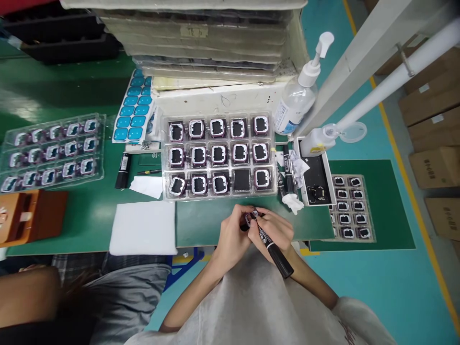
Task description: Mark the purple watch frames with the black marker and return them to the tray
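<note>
Head view: a small dark part with a white frame (247,221) sits between the person's two hands, just over the near edge of the green bench (201,223). The left hand (232,235) pinches it in the fingertips, while the right hand (275,227) grips a black marker (276,258) like a pen, its tip end pointing at the part; fingers hide whether the tip touches. Right ahead lies a clear tray (165,163) of similar parts in three rows of five compartments, the fourth of the nearest row showing only a plain dark square. Along its right side are two more markers (287,163), crumpled white tissue (299,168) and a white box with a black interior (328,182); a pump bottle (293,108) stands behind. To the left lie a folded white cloth (143,227), a piece of white paper (146,186) and a sheet of blue stickers (132,111). Farther left is another tray (102,153) of such parts, with an orange-brown box (46,215) near it and a co-worker's arm (28,297) below.
</note>
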Motion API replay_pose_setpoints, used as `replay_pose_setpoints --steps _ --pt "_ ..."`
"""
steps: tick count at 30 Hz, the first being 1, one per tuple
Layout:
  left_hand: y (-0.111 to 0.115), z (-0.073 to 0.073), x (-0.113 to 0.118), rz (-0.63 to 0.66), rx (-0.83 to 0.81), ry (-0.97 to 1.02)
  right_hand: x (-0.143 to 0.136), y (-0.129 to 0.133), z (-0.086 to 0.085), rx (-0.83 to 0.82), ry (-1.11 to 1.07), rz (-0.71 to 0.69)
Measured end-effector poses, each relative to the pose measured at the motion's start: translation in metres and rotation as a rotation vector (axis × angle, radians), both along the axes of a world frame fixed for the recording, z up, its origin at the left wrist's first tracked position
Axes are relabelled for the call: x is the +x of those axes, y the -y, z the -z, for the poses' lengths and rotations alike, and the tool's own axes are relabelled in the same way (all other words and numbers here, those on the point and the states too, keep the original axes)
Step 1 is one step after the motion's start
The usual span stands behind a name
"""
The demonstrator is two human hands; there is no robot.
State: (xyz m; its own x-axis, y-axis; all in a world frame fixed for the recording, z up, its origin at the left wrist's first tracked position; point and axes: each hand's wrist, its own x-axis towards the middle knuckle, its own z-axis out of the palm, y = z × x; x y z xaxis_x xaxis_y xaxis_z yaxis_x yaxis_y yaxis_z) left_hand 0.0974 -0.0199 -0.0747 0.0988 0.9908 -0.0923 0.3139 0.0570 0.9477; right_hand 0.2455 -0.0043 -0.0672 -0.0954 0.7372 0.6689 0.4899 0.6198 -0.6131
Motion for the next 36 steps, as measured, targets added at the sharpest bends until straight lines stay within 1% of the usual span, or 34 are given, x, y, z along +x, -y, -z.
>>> replay_pose_setpoints --steps 3,8,12,14,20,24,27,29,32,36 --pt "-0.001 -0.001 0.001 -0.001 0.000 -0.007 0.000 0.000 0.000 -0.013 -0.021 0.028" --pt "-0.001 -0.003 0.000 0.008 0.018 -0.005 -0.001 0.001 0.001 0.001 0.004 -0.014" --pt "-0.001 -0.002 0.000 0.006 0.013 -0.010 -0.002 0.001 0.001 -0.006 -0.027 0.034" --pt "-0.001 -0.001 0.000 -0.001 -0.001 0.001 -0.002 0.001 0.001 -0.013 -0.027 0.030" --pt "-0.003 0.003 0.000 -0.012 -0.084 0.122 0.005 0.005 -0.002 -0.098 -0.111 -0.003" --pt "-0.006 0.002 -0.001 -0.041 -0.123 0.221 0.008 0.009 -0.002 -0.177 -0.178 0.010" --pt "-0.007 0.001 -0.002 -0.043 -0.138 0.264 0.007 0.009 -0.001 -0.184 -0.209 0.019" --pt "-0.006 0.002 -0.002 -0.043 -0.124 0.249 0.006 0.008 -0.001 -0.160 -0.208 0.009" --pt "-0.003 0.006 -0.003 -0.043 -0.085 0.177 0.004 0.006 0.000 -0.116 -0.184 -0.012" --pt "0.000 0.008 -0.002 -0.042 -0.048 0.100 0.003 0.004 0.000 -0.088 -0.144 -0.007"
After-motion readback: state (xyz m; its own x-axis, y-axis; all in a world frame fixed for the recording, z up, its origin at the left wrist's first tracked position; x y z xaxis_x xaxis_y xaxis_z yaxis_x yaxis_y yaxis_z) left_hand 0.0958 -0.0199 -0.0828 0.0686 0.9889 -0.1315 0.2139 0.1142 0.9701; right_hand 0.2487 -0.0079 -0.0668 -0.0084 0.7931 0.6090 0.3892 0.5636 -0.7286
